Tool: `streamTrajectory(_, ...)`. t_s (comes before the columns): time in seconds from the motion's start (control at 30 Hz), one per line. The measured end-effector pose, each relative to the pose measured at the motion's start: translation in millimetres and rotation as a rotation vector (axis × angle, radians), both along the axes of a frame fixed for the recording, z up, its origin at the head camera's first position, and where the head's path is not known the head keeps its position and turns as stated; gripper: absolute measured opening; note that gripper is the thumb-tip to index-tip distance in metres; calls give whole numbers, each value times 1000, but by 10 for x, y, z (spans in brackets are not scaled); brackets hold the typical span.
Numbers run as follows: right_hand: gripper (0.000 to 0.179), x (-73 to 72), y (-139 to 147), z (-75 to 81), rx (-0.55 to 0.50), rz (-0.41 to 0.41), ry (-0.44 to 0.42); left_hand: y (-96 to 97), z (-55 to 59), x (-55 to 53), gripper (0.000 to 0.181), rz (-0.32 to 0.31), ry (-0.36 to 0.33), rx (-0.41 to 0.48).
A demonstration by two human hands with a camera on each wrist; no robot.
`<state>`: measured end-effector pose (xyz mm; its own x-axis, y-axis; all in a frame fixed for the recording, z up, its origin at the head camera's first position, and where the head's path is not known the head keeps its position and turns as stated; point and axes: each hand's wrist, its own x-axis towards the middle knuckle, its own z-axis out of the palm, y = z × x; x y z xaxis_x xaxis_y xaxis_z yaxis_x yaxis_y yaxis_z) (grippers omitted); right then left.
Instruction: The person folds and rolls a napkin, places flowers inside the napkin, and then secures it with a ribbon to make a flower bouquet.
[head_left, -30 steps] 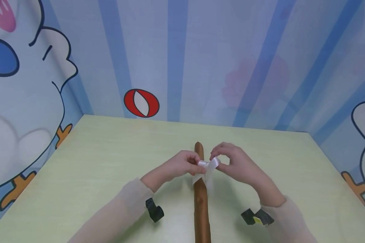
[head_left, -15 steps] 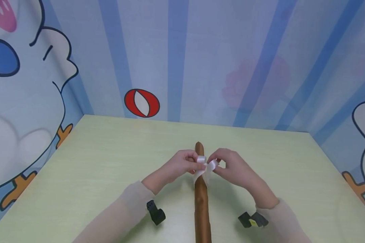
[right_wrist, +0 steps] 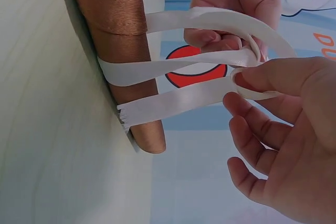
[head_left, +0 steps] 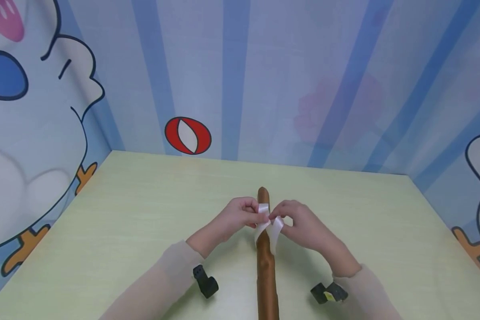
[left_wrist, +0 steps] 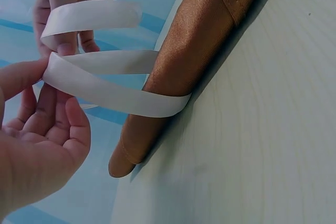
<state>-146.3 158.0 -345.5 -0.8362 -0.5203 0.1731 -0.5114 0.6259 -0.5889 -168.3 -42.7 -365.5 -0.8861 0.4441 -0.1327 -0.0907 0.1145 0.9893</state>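
A brown, satin-covered stick (head_left: pixel 266 280) with a rounded tip lies lengthwise on the table. Around it, near its far end, loops a white ribbon (left_wrist: pixel 110 90). My left hand (head_left: pixel 242 215) pinches the ribbon between thumb and forefinger, just above the stick and to its left. From the other side my right hand (head_left: pixel 304 224) pinches a turn of the ribbon close to the left fingertips. The right wrist view shows one frayed ribbon end (right_wrist: pixel 126 116) reaching across the stick near its tip. The fingers partly hide where the strands cross.
The pale yellow-green table (head_left: pixel 164 191) meets a blue striped backdrop (head_left: pixel 272 89) with cartoon figures behind and at both sides. Small black cameras sit at the left wrist (head_left: pixel 205 282) and the right wrist (head_left: pixel 329 293).
My right hand has come left and slightly down, closer to the left hand. The ribbon loop between the hands has been drawn in, and one tail now hangs right of the stick.
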Motion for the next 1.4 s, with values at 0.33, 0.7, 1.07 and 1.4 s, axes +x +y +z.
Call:
streamTrajectory(0.33,14,9,21,-46,8,18,-5,-11,-18,10,13,-16,9,25)
streamTrajectory(0.7,35,47,68,-57,52,76,-90,-5,-51,7,20,-13,5,50)
streamTrajectory(1.07,41,27,60,-81,-72,2,-217,-3,-19,51,16,-29,27,48)
streamTrajectory(1.4,42,-57,69,-137,-235,4,-365,-16,-16,67,15,-46,44,34)
